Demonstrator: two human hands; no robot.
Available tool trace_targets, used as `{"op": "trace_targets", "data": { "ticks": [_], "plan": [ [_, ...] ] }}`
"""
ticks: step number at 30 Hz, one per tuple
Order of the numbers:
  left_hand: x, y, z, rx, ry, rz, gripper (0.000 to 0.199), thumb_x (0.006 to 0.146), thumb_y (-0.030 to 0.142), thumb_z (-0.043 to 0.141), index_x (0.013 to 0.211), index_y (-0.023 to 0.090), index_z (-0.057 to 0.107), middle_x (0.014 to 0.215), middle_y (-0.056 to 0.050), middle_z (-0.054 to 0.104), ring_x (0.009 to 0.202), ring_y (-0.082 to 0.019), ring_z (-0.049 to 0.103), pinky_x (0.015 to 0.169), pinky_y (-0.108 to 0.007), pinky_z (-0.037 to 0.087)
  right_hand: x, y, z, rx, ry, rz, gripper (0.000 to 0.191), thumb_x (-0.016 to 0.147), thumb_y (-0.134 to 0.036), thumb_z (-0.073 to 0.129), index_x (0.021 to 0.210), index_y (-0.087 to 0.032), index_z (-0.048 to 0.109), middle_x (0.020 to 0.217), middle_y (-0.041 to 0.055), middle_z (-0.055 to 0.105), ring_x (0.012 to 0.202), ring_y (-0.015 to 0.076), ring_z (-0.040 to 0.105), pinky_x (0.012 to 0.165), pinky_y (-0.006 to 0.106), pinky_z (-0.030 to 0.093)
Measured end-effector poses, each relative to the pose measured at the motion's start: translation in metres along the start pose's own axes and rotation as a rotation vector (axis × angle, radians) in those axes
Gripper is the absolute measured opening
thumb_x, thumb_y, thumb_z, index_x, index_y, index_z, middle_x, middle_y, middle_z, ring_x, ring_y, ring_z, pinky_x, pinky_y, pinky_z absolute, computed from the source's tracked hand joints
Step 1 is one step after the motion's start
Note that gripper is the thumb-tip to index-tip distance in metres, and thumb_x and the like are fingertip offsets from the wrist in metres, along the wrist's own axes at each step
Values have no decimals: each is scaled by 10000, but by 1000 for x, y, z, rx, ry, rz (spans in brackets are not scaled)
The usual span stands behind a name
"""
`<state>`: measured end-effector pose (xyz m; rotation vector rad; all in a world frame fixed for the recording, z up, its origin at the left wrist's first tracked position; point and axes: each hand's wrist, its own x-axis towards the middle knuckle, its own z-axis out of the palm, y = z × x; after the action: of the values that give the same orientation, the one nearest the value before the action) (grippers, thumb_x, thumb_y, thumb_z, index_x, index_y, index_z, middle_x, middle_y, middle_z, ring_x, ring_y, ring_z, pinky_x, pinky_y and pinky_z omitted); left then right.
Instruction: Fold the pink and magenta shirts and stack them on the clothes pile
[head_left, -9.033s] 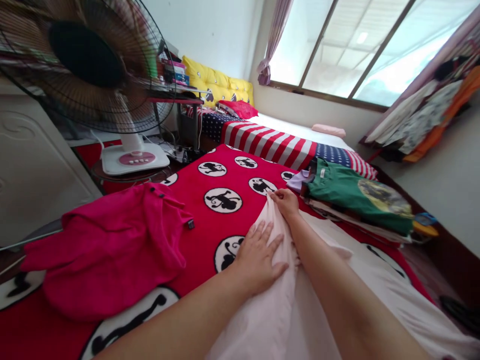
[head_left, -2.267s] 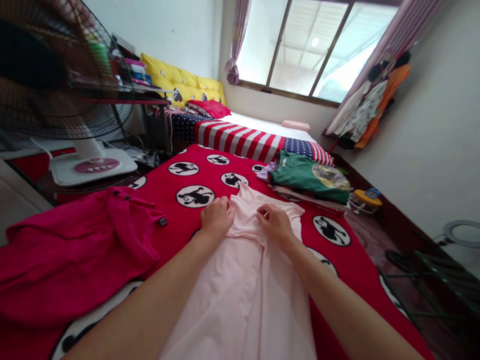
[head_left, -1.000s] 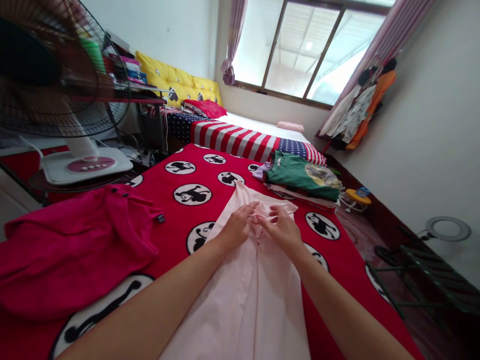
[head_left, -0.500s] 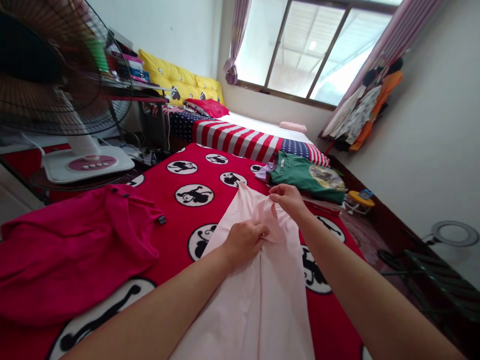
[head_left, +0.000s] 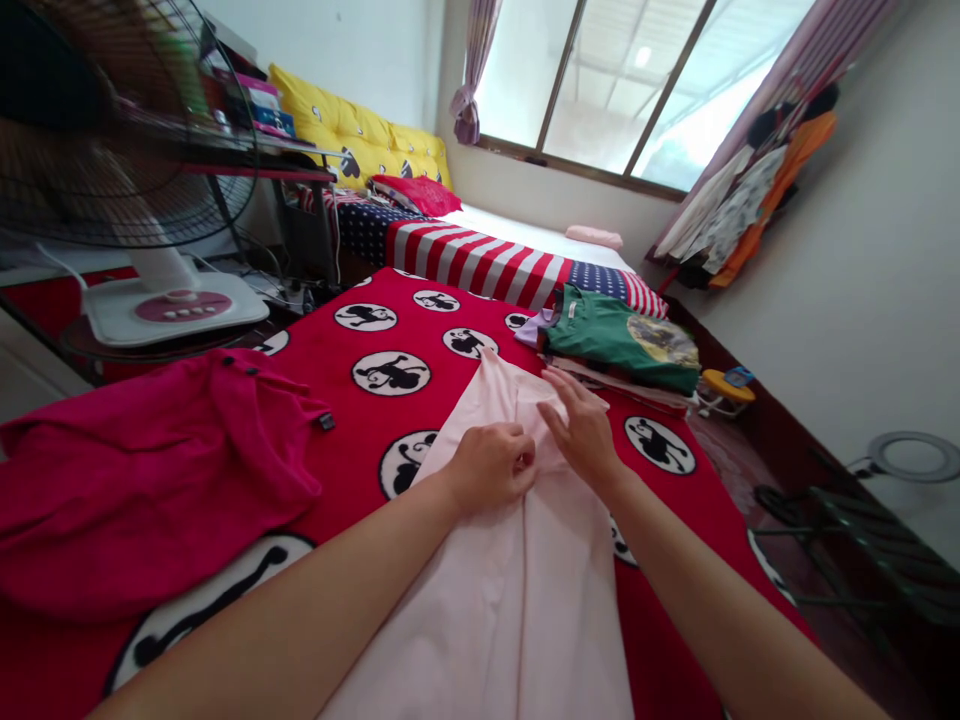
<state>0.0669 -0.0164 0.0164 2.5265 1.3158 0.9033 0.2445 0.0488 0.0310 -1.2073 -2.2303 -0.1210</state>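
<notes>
A pale pink garment (head_left: 480,600) lies lengthwise in front of me, a long line running down its middle; its kind is not clear. My left hand (head_left: 491,465) is closed, pinching the cloth near its upper middle, with the fingertips partly hidden. To the right of it, my right hand (head_left: 581,425) is open, fingers stretched out over the upper right part of the pink cloth. Under the garment spreads a red blanket (head_left: 337,420) with black-and-white round figures. A magenta garment (head_left: 165,480) with dark buttons rests at the left.
Beyond my right hand sits a stack of folded clothes topped by a green shirt (head_left: 607,335). A fan (head_left: 172,290) stands at the left. Behind are another bed with a striped cover (head_left: 472,260), a window (head_left: 600,90) and hanging clothes (head_left: 750,210). A yellow stool (head_left: 727,388) is at the right.
My right hand has let go of the garment's upper edge, spread its fingers and moved slightly down. The raised flap of cloth now lies flatter. My left hand stays near the middle.
</notes>
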Motion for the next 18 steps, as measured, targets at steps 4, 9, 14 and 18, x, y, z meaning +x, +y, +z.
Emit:
{"op": "trace_targets", "data": {
  "ticks": [4,9,14,18],
  "plan": [
    [2,-8,2,-88,15,-16,189,824,326,552,721,197,644,737,-6,629,672,-137,560,606,-253,363,-26,-4,0,-105,-358,-86,450,957,-346,354,1364,-193,467,1453,116,427,1351,259,370,1069,512,312],
    [4,-20,5,-269,0,-40,159,806,264,573,732,168,675,685,-9,632,642,-122,542,595,-230,367,-59,-13,-26,-22,-272,-89,358,907,-252,467,1245,-183,564,1353,135,527,1231,252,504,1029,448,402],
    [5,-22,3,-537,-61,-151,161,758,253,607,823,138,699,760,-22,679,684,-124,583,653,-216,427,-124,-35,-58,105,-238,-152,315,906,-157,455,1192,-211,574,1367,120,502,1234,227,497,1025,422,428],
    [-3,-26,-16,-556,-225,-125,241,744,308,622,881,126,698,829,-48,680,740,-141,597,680,-223,450,-171,-46,-83,134,-252,-152,294,914,-143,460,1161,-229,594,1341,107,530,1233,210,499,1029,411,436]
  ]
}}
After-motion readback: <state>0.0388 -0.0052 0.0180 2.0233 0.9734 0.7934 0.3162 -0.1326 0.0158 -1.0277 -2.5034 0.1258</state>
